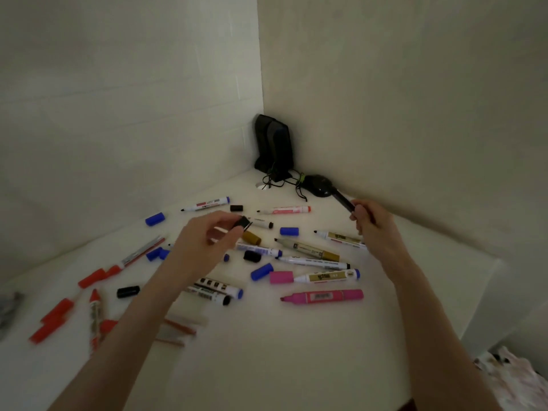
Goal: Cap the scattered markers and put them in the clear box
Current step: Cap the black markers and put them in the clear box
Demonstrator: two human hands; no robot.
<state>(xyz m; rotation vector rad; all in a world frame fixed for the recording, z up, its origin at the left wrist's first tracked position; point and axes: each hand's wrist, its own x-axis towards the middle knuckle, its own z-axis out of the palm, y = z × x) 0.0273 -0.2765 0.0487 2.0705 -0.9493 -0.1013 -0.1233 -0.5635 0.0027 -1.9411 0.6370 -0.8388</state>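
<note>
- The black marker (pixel 345 202) sits right of centre, held clear of the desk (pixel 296 351), with its dark barrel sticking up and left out of the fist. It looks like a light, stiff plastic tube, smooth enough to twist in a loose grip, so a hold round the mid-barrel seems best.
- The right hand (pixel 370 223) has its fingers curled round the marker's lower barrel.
- The black cap (pixel 243 224), centre frame, is small, hard and probably slippery. It needs a pinch on its sides that leaves the open mouth free.
- The left hand (pixel 207 235) pinches that cap between thumb and fingertips. The two hands are well apart, and cap and marker are not yet joined.
- Many loose markers lie around on the desk, among them a pink marker (pixel 323 297) at lower right, with blue caps (pixel 155 219) scattered from upper left to centre and red caps (pixel 56 311) at lower left.
- The clear box is not plainly seen. A blurred pale shape under the left forearm may be it, though I cannot tell.
- Black speakers (pixel 274 146) stand in the far corner.
</note>
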